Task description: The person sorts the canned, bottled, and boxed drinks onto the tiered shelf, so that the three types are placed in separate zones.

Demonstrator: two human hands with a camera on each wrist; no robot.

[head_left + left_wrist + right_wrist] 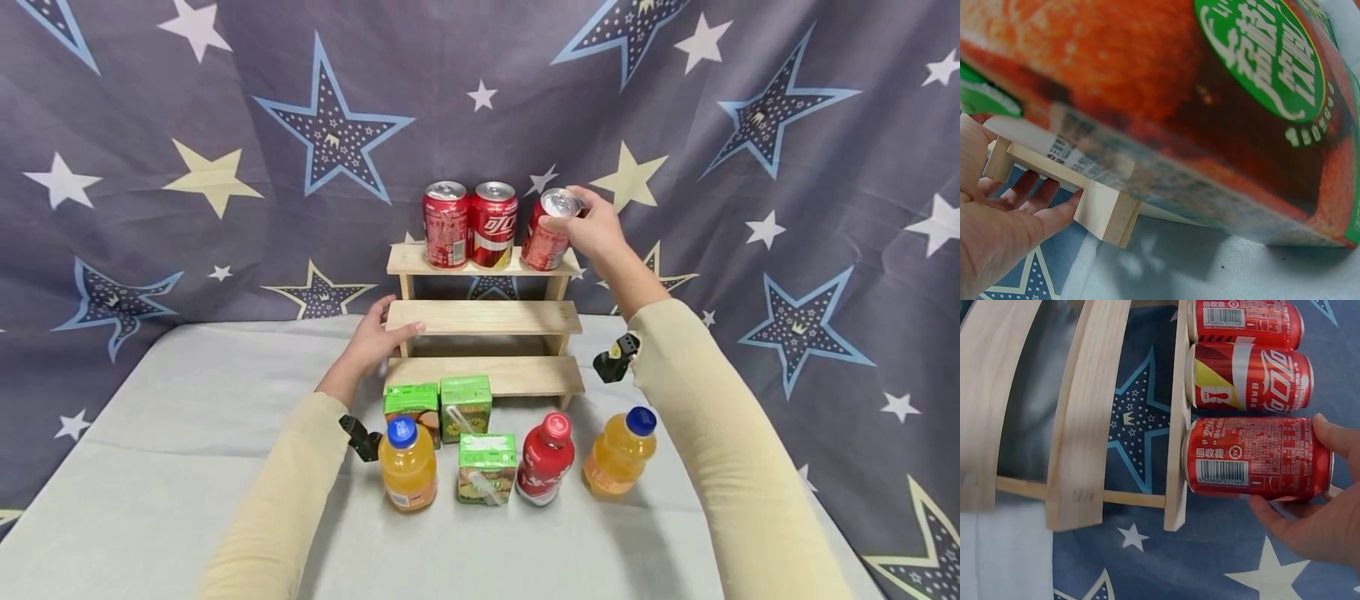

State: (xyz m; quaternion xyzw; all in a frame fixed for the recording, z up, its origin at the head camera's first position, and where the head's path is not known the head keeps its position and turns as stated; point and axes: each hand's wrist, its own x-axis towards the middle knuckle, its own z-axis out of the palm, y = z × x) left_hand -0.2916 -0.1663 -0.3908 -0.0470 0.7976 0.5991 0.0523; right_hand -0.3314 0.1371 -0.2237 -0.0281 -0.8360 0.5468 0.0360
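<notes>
A three-tier wooden shelf (483, 317) stands against the backdrop. On its top board are three red soda cans: the left can (446, 229), the middle can (493, 227) right beside it, and the right can (546, 242), slightly tilted in the head view. My right hand (596, 227) grips that right can near its top, with thumb and fingers around it; in the right wrist view the can's base (1192, 456) is right at the board. My left hand (375, 337) holds the left end of the middle board, thumb over it and fingers behind.
Before the shelf stand green-topped juice boxes (467, 408), the front one (487, 479) nearer me. Two orange drink bottles with blue caps, left (408, 475) and right (618, 458), flank a red bottle (545, 467). A juice box (1147, 94) fills much of the left wrist view.
</notes>
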